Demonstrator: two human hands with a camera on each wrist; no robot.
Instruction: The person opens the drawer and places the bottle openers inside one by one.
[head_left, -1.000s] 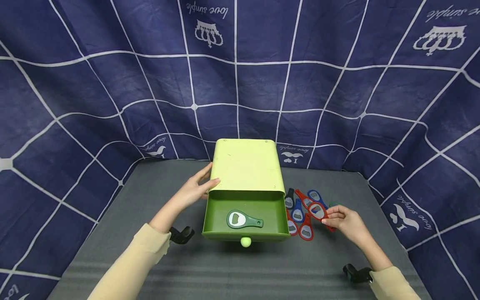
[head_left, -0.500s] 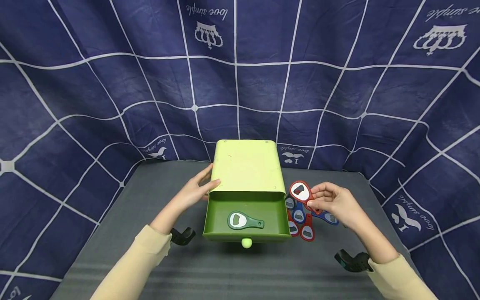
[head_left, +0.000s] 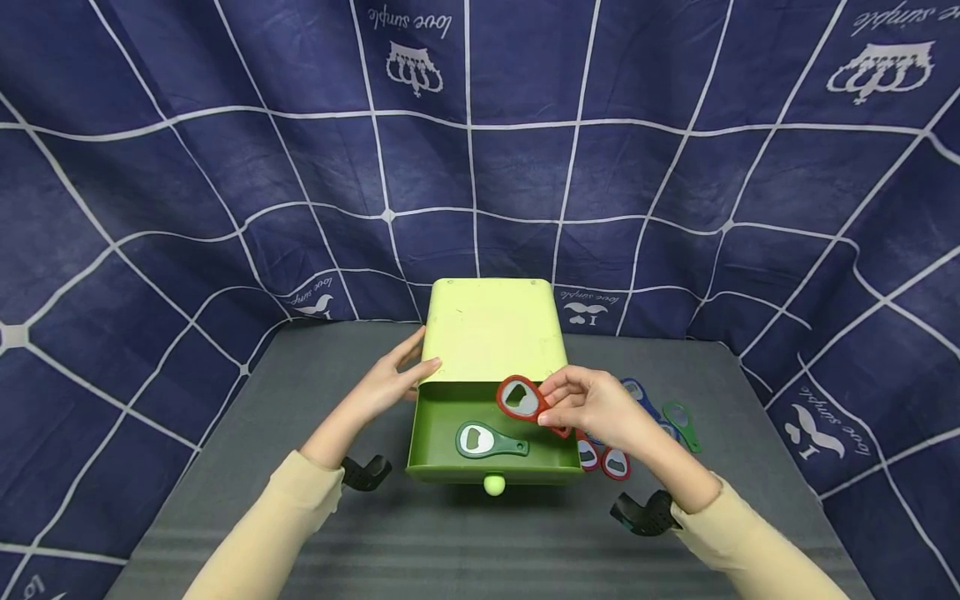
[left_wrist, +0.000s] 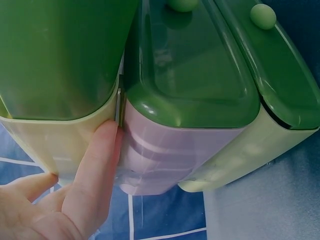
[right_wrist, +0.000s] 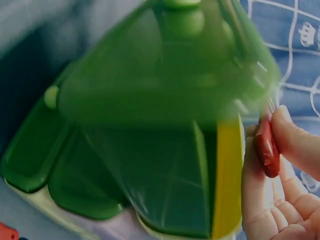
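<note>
A pale yellow-green mini drawer chest (head_left: 491,333) has its green top drawer (head_left: 450,473) pulled out. In that drawer lies a dark green bottle opener (head_left: 493,444). My left hand (head_left: 384,385) rests against the chest's left side, its fingers mostly straight, as the left wrist view also shows. Over the drawer's right part, my right hand (head_left: 596,407) pinches a red bottle opener (head_left: 531,403) between thumb and fingers, its round head pointing left. In the right wrist view the opener's red handle (right_wrist: 268,150) shows between the fingertips. Whether the opener touches the drawer, I cannot tell.
Right of the chest lie more bottle openers: a red one (head_left: 616,474), a blue one (head_left: 637,390), a green one (head_left: 692,435), and others partly behind my right hand. Lower drawers (left_wrist: 195,85) are pushed in. A dark blue curtain (head_left: 480,167) hangs behind the grey table (head_left: 360,550).
My right hand has lifted the red bottle opener off the pile and carried it left over the drawer. The openers beneath shifted, uncovering a green one. My left hand stays in place.
</note>
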